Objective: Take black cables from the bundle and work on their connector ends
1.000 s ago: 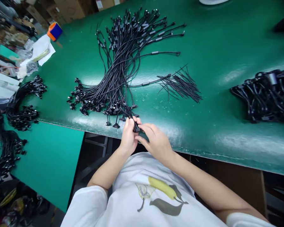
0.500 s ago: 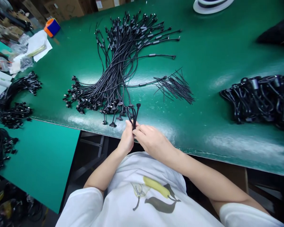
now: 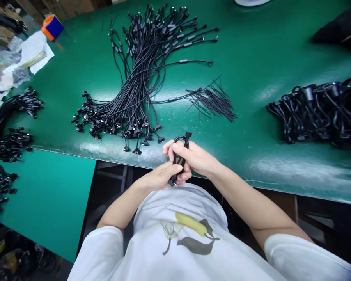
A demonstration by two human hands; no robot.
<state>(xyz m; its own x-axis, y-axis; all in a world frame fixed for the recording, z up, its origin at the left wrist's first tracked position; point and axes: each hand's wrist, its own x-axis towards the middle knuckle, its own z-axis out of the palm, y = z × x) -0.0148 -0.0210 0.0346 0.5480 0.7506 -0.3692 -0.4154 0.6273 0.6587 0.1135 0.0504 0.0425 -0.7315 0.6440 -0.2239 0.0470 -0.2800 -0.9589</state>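
A coiled black cable (image 3: 180, 159) is held between both hands near the table's front edge. My left hand (image 3: 163, 174) grips its lower part, thumb laid across the coil. My right hand (image 3: 197, 158) is closed round the upper part, with fingers wrapping behind it. One black connector sticks up above the right hand, and another end shows below the left thumb. Beyond the hands lies a large bundle of loose black cables (image 3: 137, 74), connectors fanned out at both ends. To its right is a small pile of thin black ties (image 3: 215, 102).
Coiled black cables (image 3: 316, 113) are lined up on the right of the green table (image 3: 251, 128). More cable bundles (image 3: 11, 140) sit at the left. An orange and blue tape roll (image 3: 52, 28) and papers (image 3: 35, 50) lie at the back left. A dark object (image 3: 339, 33) is at the far right.
The coil has come closer to my body and turned, its lower connector now showing. My right hand has shifted up round the coil, and my left has moved lower on it.
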